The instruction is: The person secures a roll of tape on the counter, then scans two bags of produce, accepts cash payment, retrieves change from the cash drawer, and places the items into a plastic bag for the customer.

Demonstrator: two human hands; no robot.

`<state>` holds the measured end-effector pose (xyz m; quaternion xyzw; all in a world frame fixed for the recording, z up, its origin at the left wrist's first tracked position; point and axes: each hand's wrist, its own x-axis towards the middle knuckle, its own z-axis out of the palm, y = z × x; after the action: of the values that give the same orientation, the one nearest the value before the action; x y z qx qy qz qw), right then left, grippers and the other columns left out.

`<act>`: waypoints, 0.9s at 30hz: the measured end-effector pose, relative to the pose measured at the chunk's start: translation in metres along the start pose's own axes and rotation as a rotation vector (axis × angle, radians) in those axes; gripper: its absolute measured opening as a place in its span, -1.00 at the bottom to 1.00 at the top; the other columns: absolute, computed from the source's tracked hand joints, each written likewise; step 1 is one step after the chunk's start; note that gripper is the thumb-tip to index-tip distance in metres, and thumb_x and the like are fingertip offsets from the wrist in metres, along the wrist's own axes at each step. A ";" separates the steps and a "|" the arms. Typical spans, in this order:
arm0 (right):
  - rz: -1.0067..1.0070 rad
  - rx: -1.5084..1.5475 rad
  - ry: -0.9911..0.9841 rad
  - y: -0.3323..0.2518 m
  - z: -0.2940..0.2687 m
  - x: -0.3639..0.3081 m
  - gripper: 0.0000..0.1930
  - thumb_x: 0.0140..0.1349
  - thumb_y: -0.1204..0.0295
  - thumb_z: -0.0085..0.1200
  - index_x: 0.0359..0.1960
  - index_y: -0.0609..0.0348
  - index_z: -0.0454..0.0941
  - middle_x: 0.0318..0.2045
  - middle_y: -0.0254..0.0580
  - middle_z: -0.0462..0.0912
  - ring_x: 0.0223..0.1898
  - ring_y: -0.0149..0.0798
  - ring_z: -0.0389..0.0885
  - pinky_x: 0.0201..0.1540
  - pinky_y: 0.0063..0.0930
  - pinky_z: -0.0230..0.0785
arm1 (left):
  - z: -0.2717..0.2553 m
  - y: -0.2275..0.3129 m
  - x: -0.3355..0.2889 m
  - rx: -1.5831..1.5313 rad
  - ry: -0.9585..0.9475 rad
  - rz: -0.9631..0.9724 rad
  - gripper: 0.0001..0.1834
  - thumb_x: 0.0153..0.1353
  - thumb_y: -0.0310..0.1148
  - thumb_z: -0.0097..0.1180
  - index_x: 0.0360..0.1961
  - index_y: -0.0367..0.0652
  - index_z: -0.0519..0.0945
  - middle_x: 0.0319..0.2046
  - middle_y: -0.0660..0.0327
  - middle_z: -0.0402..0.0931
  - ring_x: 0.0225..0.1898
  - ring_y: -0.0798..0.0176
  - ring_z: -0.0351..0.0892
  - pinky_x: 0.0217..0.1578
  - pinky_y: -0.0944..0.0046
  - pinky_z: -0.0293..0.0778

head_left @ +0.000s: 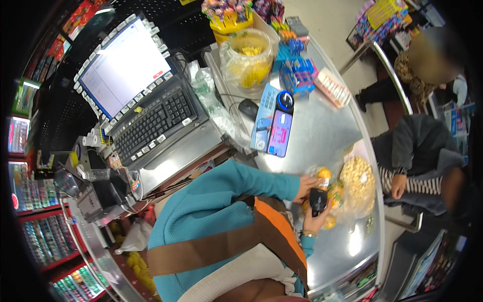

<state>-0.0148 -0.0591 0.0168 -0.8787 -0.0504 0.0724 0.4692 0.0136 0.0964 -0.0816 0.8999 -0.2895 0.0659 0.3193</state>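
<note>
My right hand (316, 220) is wrapped around a black handheld barcode scanner (318, 200), which is held over a clear plastic bag of oranges (335, 193). At the near side of that bag, my left hand (304, 188) grips its edge beside the scanner, with the fingertips partly hidden. Touching the oranges on the far side is a second clear bag, full of pale, round, nut-like pieces (357, 176). Both bags lie on the metal counter (307, 132).
A payment stand (272, 121) stands on the counter, near a black mouse (248, 108). A screen (126, 65) and keyboard (156, 121) are at the left. A clear tub (247, 63) and packaged goods (298, 75) sit farther back. People (422, 146) are across the counter, by a metal rail (392, 70).
</note>
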 end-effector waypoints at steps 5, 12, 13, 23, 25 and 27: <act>-0.040 0.291 0.056 0.015 0.009 0.008 -0.24 0.10 0.49 0.16 0.32 0.21 0.04 0.17 0.08 0.31 0.08 -0.05 0.41 0.13 -0.32 0.25 | -0.016 0.005 -0.016 -0.101 0.219 0.054 -0.35 -0.14 -0.13 0.20 0.02 -0.21 0.47 0.20 -0.12 0.17 0.22 -0.19 0.12 0.15 -0.08 0.09; -0.223 0.431 -0.259 -0.038 0.031 0.005 -0.37 0.27 0.37 -0.06 0.33 0.30 0.02 0.26 0.03 0.18 0.25 -0.09 0.17 0.28 -0.29 0.00 | -0.048 0.043 -0.031 -1.589 0.163 -0.502 -0.53 0.14 -0.37 0.12 0.08 -0.25 0.36 -0.32 0.26 0.51 -0.26 0.36 0.50 -0.24 0.34 0.45; -0.307 0.349 -0.261 -0.048 0.036 0.001 -0.39 0.27 0.36 -0.07 0.32 0.31 0.05 0.26 0.04 0.18 0.25 -0.07 0.20 0.28 -0.27 0.00 | -0.054 0.043 -0.036 -1.709 0.259 -0.588 -0.54 0.14 -0.34 0.12 0.07 -0.23 0.37 -0.33 0.27 0.50 -0.27 0.39 0.50 -0.26 0.35 0.46; -0.240 0.298 -0.180 -0.037 0.063 -0.009 -0.51 0.26 0.51 -0.07 0.23 0.34 0.19 0.14 0.11 0.38 0.18 -0.08 0.35 0.19 -0.29 0.17 | -0.196 -0.039 -0.153 -1.106 1.285 -0.613 -0.69 0.22 -0.14 0.01 -0.41 -0.21 0.51 -0.68 0.23 0.43 -0.64 0.36 0.44 -0.55 0.38 0.39; -0.259 0.252 -0.190 -0.018 0.065 -0.015 -0.52 0.26 0.52 -0.05 0.22 0.34 0.21 0.12 0.10 0.41 0.16 -0.09 0.38 0.17 -0.30 0.19 | -0.212 -0.068 -0.186 -1.151 1.499 -0.635 -0.75 0.23 -0.19 0.03 -0.33 -0.17 0.46 -0.57 0.20 0.49 -0.58 0.33 0.48 -0.53 0.29 0.45; -0.204 0.233 -0.213 -0.001 0.068 -0.021 -0.52 0.25 0.52 -0.04 0.22 0.33 0.21 0.10 0.09 0.43 0.14 -0.10 0.39 0.17 -0.31 0.20 | -0.217 -0.105 -0.208 -1.106 1.665 -0.714 -0.64 0.22 -0.19 0.06 -0.04 -0.14 0.38 -0.26 0.18 0.50 -0.49 0.26 0.53 -0.45 0.24 0.49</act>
<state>-0.0477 -0.0058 -0.0181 -0.7961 -0.1797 0.1224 0.5648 -0.0845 0.3951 -0.0300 0.3334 0.3118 0.4230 0.7827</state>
